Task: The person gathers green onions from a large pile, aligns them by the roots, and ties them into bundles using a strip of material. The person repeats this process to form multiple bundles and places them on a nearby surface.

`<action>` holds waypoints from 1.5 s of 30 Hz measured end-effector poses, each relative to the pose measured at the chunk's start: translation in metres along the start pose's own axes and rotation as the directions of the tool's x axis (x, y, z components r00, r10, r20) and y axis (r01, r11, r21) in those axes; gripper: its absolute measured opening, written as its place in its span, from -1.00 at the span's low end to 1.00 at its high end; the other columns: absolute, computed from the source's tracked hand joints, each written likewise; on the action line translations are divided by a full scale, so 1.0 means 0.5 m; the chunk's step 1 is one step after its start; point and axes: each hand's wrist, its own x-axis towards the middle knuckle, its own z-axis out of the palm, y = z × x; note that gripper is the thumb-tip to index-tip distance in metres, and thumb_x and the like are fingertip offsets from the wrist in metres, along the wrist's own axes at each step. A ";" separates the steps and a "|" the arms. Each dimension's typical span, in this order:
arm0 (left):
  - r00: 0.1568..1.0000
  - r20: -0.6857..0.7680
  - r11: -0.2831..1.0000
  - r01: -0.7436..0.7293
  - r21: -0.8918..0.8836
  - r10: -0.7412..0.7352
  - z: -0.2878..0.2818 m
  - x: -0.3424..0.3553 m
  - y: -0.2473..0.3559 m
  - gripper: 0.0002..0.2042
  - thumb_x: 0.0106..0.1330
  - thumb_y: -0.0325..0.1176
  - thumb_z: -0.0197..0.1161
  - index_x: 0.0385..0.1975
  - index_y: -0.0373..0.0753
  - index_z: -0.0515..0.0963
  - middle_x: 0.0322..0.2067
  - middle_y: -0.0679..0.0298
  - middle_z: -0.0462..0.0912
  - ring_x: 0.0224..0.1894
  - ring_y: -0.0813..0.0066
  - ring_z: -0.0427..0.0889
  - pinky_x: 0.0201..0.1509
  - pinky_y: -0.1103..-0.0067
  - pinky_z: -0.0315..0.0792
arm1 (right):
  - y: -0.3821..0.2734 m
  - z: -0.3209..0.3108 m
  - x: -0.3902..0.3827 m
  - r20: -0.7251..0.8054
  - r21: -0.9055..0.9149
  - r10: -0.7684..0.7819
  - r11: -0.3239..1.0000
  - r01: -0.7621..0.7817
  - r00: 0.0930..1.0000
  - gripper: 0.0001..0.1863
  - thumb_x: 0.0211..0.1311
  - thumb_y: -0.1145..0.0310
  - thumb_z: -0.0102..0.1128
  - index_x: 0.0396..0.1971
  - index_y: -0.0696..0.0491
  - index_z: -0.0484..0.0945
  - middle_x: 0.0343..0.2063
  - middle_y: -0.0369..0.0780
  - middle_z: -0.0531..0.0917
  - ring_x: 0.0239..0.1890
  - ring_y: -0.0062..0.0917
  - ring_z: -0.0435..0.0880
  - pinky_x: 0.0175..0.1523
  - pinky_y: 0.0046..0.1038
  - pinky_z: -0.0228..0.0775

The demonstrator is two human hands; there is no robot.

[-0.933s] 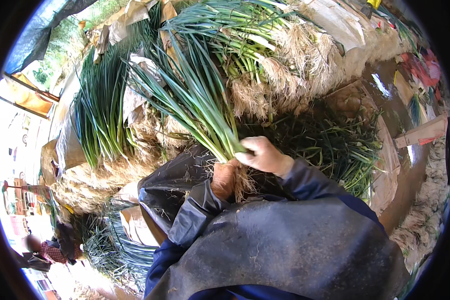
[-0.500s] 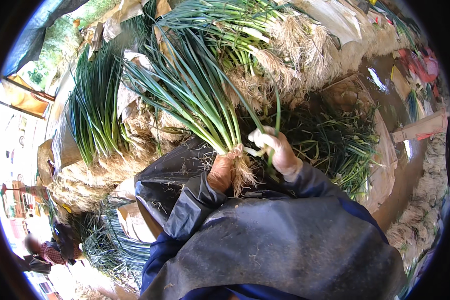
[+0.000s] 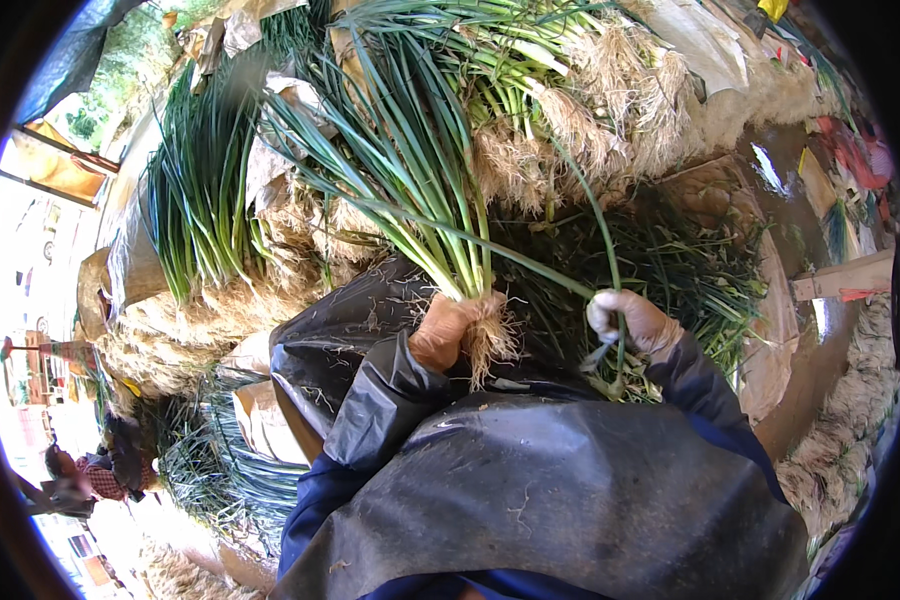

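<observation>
My left hand (image 3: 445, 330), in a dark waterproof sleeve, grips a bunch of green onions (image 3: 435, 235) just above their stringy pale roots (image 3: 492, 350), over my dark, dirty apron (image 3: 540, 480). The long leaves fan up and away. Off to the right, my right hand (image 3: 635, 318) is closed round long loose green leaves (image 3: 603, 240), one stretching leftward across the bunch. Below it lies a dark heap of leaf scraps (image 3: 705, 250), with a pale tuft hanging beneath the fingers.
Stacks of green onions (image 3: 195, 200) with root ends (image 3: 600, 95) line the far side. A black plastic sheet (image 3: 340, 340) is beside my left arm. A wooden board (image 3: 840, 280) is at right. Another person (image 3: 105, 470) in a checked top works at the lower left.
My right hand has left the base of the bunch and moved rightward, pulling long leaves away from it. My left hand still holds the bunch in nearly the same place.
</observation>
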 end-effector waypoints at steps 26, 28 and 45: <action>0.985 0.166 0.840 0.133 -0.527 -0.052 -0.006 -0.009 -0.051 -0.51 0.46 -0.07 0.07 0.16 -0.37 0.40 -0.13 0.11 0.63 -0.20 0.31 0.62 -0.01 0.35 0.55 | 0.057 0.064 0.234 -0.149 -0.557 -0.386 0.794 0.246 0.910 -0.72 0.38 0.20 0.10 -0.27 0.10 0.67 -0.47 -0.26 0.68 -0.39 -0.54 0.64 -0.25 -0.45 0.48; 0.979 0.198 0.844 0.150 -0.515 -0.053 -0.008 -0.009 -0.057 -0.50 0.46 -0.01 0.04 0.15 -0.31 0.42 -0.06 0.08 0.61 -0.14 0.30 0.61 0.00 0.34 0.54 | 0.043 0.113 0.293 -0.091 -0.345 -0.419 0.864 0.366 0.903 -0.72 0.43 0.23 0.08 -0.18 0.14 0.63 -0.44 -0.29 0.67 -0.38 -0.60 0.62 -0.25 -0.50 0.50; 0.997 -0.055 0.966 -0.073 -0.248 0.061 0.001 0.007 0.048 -0.66 0.25 -0.45 0.24 0.01 -0.36 0.43 -0.22 0.17 0.61 -0.16 0.38 0.62 -0.05 0.44 0.57 | -0.337 0.005 0.323 0.114 -0.949 -0.990 -0.084 -0.303 -0.084 -0.77 0.22 0.16 0.32 -0.35 0.02 0.63 -0.48 -0.25 0.68 -0.43 -0.46 0.61 -0.27 -0.30 0.46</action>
